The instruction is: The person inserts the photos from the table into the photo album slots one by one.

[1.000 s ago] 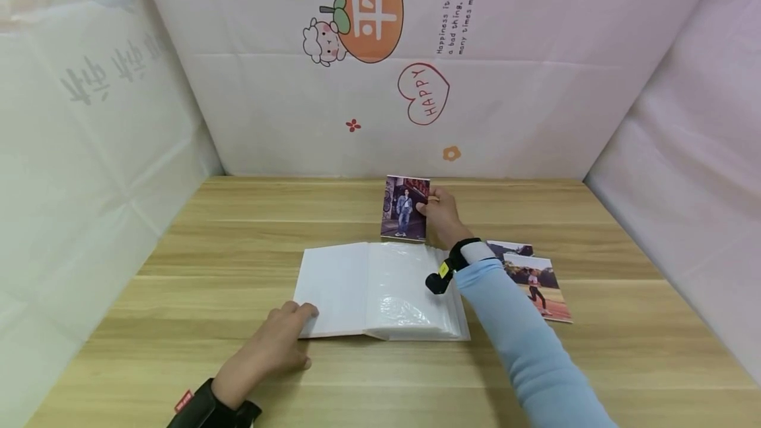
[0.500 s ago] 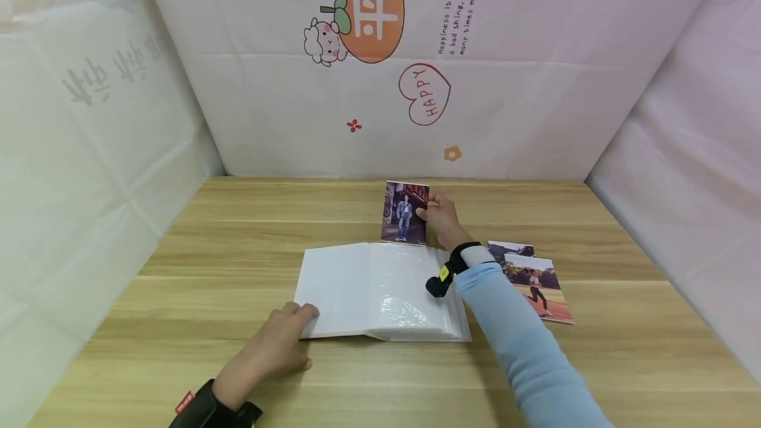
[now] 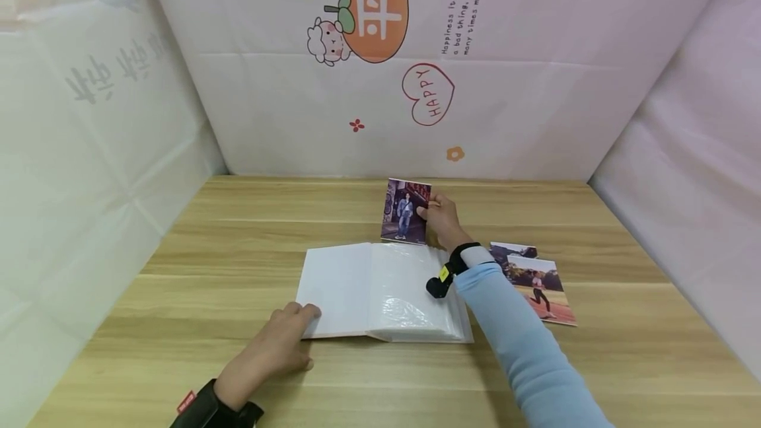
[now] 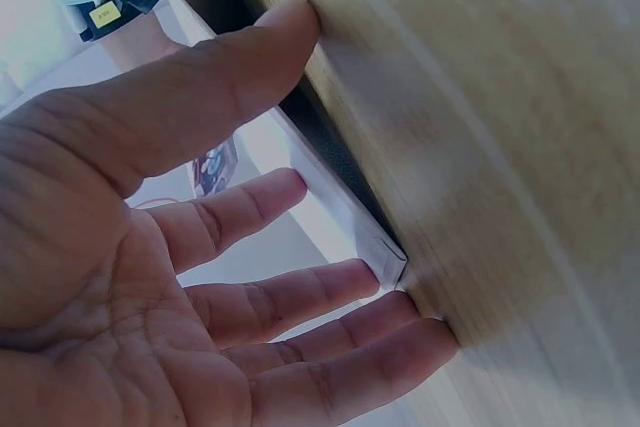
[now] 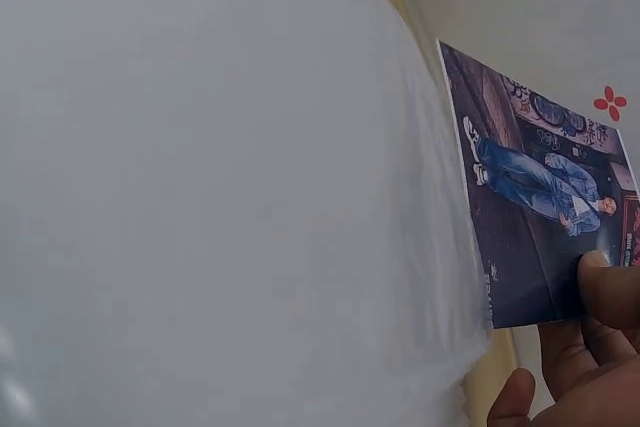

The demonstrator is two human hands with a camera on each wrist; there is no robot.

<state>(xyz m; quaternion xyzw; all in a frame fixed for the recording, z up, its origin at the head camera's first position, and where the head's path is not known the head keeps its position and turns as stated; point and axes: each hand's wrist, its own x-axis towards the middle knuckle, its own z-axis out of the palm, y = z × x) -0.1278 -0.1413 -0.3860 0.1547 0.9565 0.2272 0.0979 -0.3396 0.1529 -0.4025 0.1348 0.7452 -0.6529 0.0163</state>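
Right fingers (image 5: 608, 292) pinch photo (image 3: 404, 213) by edge, just beyond album's (image 3: 339, 289) far edge; left fingers (image 4: 285, 302) spread at near corner, tabletop (image 3: 196, 289) leftward.

Toward five o'clock, a creased pale-blue sleeve (image 3: 529, 355) meets a whitish band (image 3: 477, 255) and black wrist camera (image 3: 436, 287) with yellow label (image 3: 444, 273); toward seven, a black wristband (image 3: 209, 409) bears a red tag (image 3: 186, 401).

- album (image 3: 339, 289): open on the table (image 3: 178, 322);
- left hand (image 3: 276, 341): touching the album's near left corner;
- right hand (image 3: 446, 222): pinching a photo (image 3: 404, 213) at the album's far edge;
- two more photos (image 3: 543, 292): overlapping, right of the album;
- printed cloth (image 3: 285, 117): upright behind the album
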